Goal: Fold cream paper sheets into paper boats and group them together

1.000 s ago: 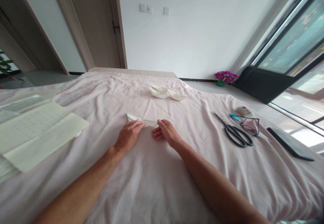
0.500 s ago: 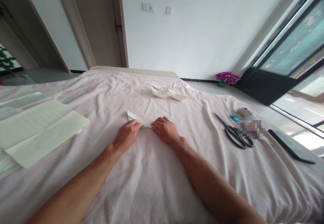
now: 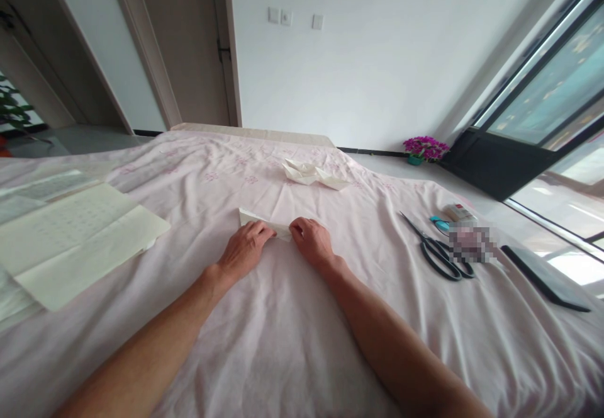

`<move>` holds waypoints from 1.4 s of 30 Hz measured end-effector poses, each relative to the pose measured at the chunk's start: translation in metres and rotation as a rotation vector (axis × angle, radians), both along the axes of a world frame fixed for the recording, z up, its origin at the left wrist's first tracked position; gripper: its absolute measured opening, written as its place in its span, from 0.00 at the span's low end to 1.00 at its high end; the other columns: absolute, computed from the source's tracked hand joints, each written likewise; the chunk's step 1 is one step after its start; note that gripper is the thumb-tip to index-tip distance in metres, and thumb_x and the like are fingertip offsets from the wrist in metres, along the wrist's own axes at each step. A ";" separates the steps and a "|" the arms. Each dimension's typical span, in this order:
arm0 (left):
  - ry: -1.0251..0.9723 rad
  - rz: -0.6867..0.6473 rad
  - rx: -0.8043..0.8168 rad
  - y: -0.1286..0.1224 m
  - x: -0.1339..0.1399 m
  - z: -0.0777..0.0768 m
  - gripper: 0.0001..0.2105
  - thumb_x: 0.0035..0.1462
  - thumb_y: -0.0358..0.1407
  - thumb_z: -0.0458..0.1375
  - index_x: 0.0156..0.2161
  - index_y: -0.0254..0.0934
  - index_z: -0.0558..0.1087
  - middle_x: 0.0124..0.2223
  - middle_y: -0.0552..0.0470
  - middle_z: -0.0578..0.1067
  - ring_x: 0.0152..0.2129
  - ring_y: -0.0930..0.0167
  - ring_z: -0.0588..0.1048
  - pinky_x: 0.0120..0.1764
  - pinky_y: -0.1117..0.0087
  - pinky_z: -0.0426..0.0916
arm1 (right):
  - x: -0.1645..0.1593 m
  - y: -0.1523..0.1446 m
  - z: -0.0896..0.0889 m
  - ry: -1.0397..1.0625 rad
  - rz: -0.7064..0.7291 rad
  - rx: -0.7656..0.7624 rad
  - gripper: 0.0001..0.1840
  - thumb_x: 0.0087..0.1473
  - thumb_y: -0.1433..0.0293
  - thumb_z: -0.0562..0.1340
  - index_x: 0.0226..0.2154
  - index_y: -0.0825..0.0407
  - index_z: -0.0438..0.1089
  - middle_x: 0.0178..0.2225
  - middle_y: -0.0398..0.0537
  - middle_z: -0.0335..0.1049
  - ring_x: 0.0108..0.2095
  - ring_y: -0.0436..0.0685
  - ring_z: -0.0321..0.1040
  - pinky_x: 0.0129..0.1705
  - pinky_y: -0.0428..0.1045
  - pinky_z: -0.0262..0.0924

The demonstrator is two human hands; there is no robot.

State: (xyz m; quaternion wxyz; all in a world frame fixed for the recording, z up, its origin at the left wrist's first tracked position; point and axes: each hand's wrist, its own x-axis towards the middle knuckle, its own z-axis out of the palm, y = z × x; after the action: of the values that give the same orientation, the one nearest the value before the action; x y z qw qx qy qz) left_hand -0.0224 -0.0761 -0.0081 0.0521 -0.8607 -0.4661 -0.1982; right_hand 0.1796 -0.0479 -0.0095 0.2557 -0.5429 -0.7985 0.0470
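Between my hands lies a small folded piece of cream paper (image 3: 255,217) on the pink cloth. My left hand (image 3: 245,243) presses bent fingers on the paper's near edge. At the paper's right end, my right hand (image 3: 310,238) pinches it between thumb and curled fingers. Part of the paper is hidden under the fingers. Farther off, beyond my hands, sit folded paper shapes (image 3: 311,174) of the same cream colour.
Cream paper sheets (image 3: 89,242) are stacked on the left. To the right lie black-handled scissors (image 3: 438,257), a small box (image 3: 460,213), a blurred-out item and a dark flat device (image 3: 542,279). A rumpled pink cloth (image 3: 283,342) covers the surface.
My left hand has slid slightly right along the paper, and my right hand has shifted slightly right. The paper's near edge now looks folded differently under my fingers. The view has moved a little.
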 end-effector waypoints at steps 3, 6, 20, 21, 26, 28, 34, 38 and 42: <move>0.035 -0.002 0.013 -0.001 0.001 0.001 0.18 0.58 0.25 0.49 0.50 0.42 0.70 0.44 0.48 0.71 0.42 0.66 0.68 0.47 0.64 0.65 | 0.000 -0.001 0.000 0.007 0.010 0.012 0.07 0.59 0.67 0.56 0.36 0.48 0.69 0.35 0.44 0.73 0.37 0.54 0.67 0.39 0.46 0.55; 0.069 0.001 0.016 -0.004 0.003 0.002 0.21 0.56 0.25 0.52 0.54 0.46 0.68 0.47 0.48 0.70 0.43 0.64 0.67 0.47 0.62 0.64 | 0.000 0.001 -0.001 0.054 0.027 -0.016 0.07 0.56 0.70 0.58 0.39 0.47 0.68 0.37 0.43 0.73 0.38 0.53 0.67 0.40 0.47 0.58; 0.113 0.064 0.015 -0.005 0.010 0.006 0.22 0.58 0.30 0.52 0.57 0.51 0.65 0.45 0.47 0.70 0.41 0.62 0.66 0.41 0.62 0.63 | 0.021 0.005 0.013 -0.096 0.333 -0.053 0.25 0.55 0.73 0.61 0.55 0.44 0.62 0.46 0.44 0.72 0.45 0.52 0.69 0.44 0.46 0.59; 0.110 0.062 0.013 -0.004 0.011 0.006 0.21 0.58 0.30 0.52 0.56 0.50 0.65 0.44 0.48 0.70 0.41 0.62 0.66 0.42 0.62 0.63 | 0.019 0.004 0.013 -0.118 0.321 -0.044 0.25 0.56 0.72 0.61 0.56 0.44 0.62 0.46 0.45 0.72 0.46 0.53 0.68 0.44 0.46 0.59; 0.116 0.071 0.009 -0.003 0.012 0.005 0.21 0.59 0.32 0.52 0.57 0.50 0.64 0.44 0.47 0.69 0.41 0.63 0.65 0.43 0.62 0.62 | 0.014 -0.001 0.014 -0.193 0.277 -0.016 0.25 0.58 0.69 0.59 0.58 0.43 0.59 0.46 0.47 0.71 0.47 0.56 0.67 0.43 0.47 0.60; 0.127 0.075 0.013 -0.003 0.013 0.005 0.21 0.60 0.32 0.51 0.57 0.50 0.65 0.44 0.47 0.69 0.41 0.63 0.65 0.43 0.62 0.62 | 0.012 -0.002 0.013 -0.203 0.262 -0.002 0.26 0.58 0.70 0.58 0.58 0.43 0.59 0.47 0.47 0.71 0.47 0.56 0.66 0.42 0.47 0.60; 0.123 0.065 0.008 0.000 0.011 0.004 0.19 0.61 0.33 0.51 0.56 0.50 0.67 0.44 0.47 0.68 0.40 0.64 0.65 0.44 0.61 0.62 | 0.007 -0.004 0.012 -0.185 0.243 0.001 0.26 0.57 0.73 0.56 0.58 0.43 0.60 0.49 0.46 0.69 0.48 0.56 0.65 0.43 0.47 0.61; 0.124 0.063 -0.003 0.002 0.010 0.002 0.20 0.60 0.31 0.51 0.56 0.52 0.66 0.43 0.47 0.68 0.40 0.64 0.65 0.43 0.61 0.62 | 0.008 -0.005 0.014 -0.165 0.297 0.010 0.21 0.57 0.75 0.55 0.52 0.42 0.65 0.54 0.43 0.65 0.48 0.53 0.66 0.41 0.46 0.61; 0.101 0.064 -0.006 0.002 0.010 0.002 0.21 0.59 0.30 0.51 0.56 0.52 0.66 0.45 0.47 0.68 0.40 0.63 0.65 0.43 0.61 0.62 | 0.010 -0.003 0.014 -0.192 0.306 0.031 0.15 0.61 0.72 0.53 0.45 0.42 0.70 0.56 0.42 0.62 0.46 0.53 0.66 0.40 0.47 0.62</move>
State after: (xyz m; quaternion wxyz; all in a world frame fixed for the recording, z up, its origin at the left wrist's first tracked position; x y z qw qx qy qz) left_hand -0.0122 -0.0743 -0.0061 0.0794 -0.8544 -0.4908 -0.1511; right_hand 0.1894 -0.0511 0.0043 0.1766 -0.4130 -0.8932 0.0213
